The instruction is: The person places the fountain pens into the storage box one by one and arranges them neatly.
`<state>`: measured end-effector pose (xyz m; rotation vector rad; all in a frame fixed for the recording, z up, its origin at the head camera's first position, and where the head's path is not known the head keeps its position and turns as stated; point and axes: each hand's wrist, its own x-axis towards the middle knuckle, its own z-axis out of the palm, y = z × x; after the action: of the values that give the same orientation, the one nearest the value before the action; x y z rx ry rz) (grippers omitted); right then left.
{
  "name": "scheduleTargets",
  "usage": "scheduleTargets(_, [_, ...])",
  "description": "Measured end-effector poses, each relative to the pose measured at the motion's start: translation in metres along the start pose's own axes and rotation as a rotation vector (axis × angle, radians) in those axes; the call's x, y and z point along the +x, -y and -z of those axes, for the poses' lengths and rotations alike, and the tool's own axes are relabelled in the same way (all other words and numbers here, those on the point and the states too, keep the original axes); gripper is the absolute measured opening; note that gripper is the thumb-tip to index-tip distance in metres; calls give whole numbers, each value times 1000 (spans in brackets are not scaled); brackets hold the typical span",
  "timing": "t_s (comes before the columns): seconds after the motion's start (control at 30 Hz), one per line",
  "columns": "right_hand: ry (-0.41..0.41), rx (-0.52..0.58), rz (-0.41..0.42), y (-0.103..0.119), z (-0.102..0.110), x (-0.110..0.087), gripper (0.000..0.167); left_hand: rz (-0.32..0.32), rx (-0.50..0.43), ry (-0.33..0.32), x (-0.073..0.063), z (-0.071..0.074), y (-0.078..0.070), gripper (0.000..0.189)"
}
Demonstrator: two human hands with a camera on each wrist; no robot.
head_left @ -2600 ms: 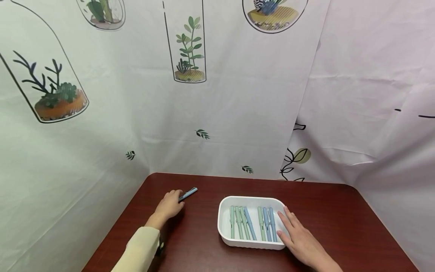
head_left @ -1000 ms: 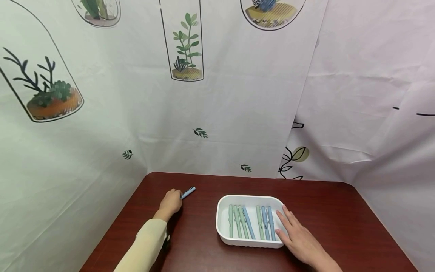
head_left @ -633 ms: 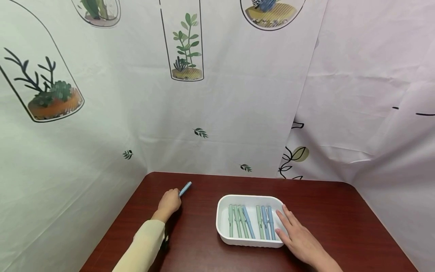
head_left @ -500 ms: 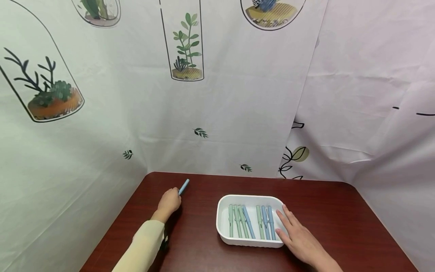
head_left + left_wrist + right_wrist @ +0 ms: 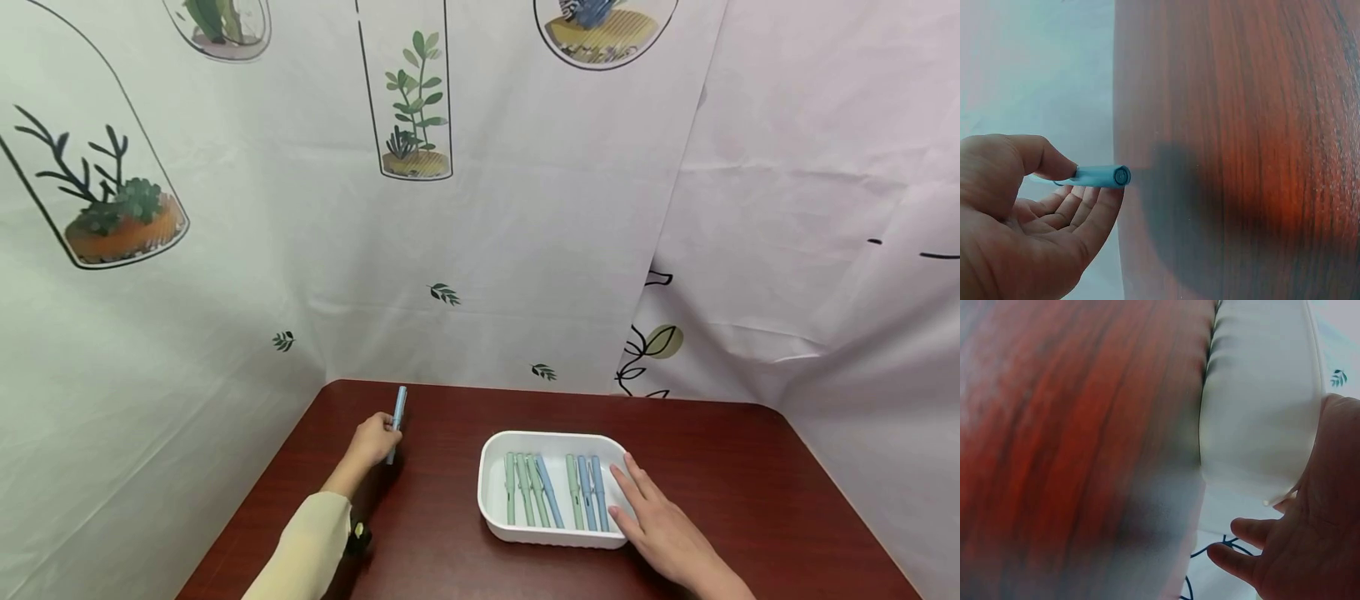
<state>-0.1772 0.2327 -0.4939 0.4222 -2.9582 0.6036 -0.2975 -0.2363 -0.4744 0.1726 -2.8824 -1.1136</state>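
My left hand (image 5: pixel 372 442) pinches a light blue pen (image 5: pixel 401 402) above the left side of the table. In the left wrist view the pen (image 5: pixel 1100 176) lies between thumb and fingers, one round end facing the camera. A white plastic tray (image 5: pixel 555 539) stands on the table at centre right. Inside are two groups of pens: three green pens (image 5: pixel 523 490) with a blue one (image 5: pixel 550 492), then a green one (image 5: pixel 574 492) beside two blue ones (image 5: pixel 592 493). My right hand (image 5: pixel 667 533) rests with straight fingers at the tray's right rim; the right wrist view shows it by the tray's wall (image 5: pixel 1260 400).
The dark red wooden table (image 5: pixel 450 517) ends at the back against a white curtain (image 5: pixel 480 250) printed with plants. More curtain hangs along the left and right. Dark cables (image 5: pixel 1225 544) show beyond the table in the right wrist view.
The pen in my left hand has swung from slanting right to nearly upright in the head view, showing on both sides of the fingers now. The tray and right hand have stayed in place.
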Motion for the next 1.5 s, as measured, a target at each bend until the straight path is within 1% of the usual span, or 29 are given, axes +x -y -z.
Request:
scheduleTargets(0.07, [2, 1, -4, 0, -1, 0, 64, 10, -44, 5, -2, 1, 0, 39])
scheduleTargets(0.1, [2, 1, -4, 0, -1, -1, 64, 16, -85, 12, -3, 1, 0, 38])
scheduleTargets(0.2, [0, 2, -5, 0, -2, -1, 64, 42, -265, 45, -6, 1, 0, 35])
scheduleTargets(0.3, [-6, 1, -3, 0, -2, -1, 64, 69, -471, 85, -10, 0, -2, 34])
scheduleTargets(0.37, [-11, 1, -2, 0, -2, -1, 64, 69, -557, 103, -13, 0, -4, 35])
scheduleTargets(0.43, [-18, -2, 1, 0, -2, -1, 64, 66, -608, 116, -16, 0, -7, 37])
scheduleTargets(0.67, [-49, 2, 19, -1, -3, 0, 64, 21, -683, 178, -26, 0, -18, 41])
scheduleTargets(0.9, [-66, 7, 32, -1, -3, 0, 63, -17, -735, 239, -36, -7, -32, 44])
scheduleTargets(1.1, [-68, 0, 32, -2, -3, 0, 63, -43, -737, 273, -43, -14, -46, 45])
scheduleTargets(1.3, [-57, -5, 23, -2, -2, 1, 63, -75, -742, 340, -51, -22, -57, 48])
scheduleTargets(1.5, [-47, -7, 24, -1, -3, 1, 63, -103, -743, 399, -58, -28, -65, 49])
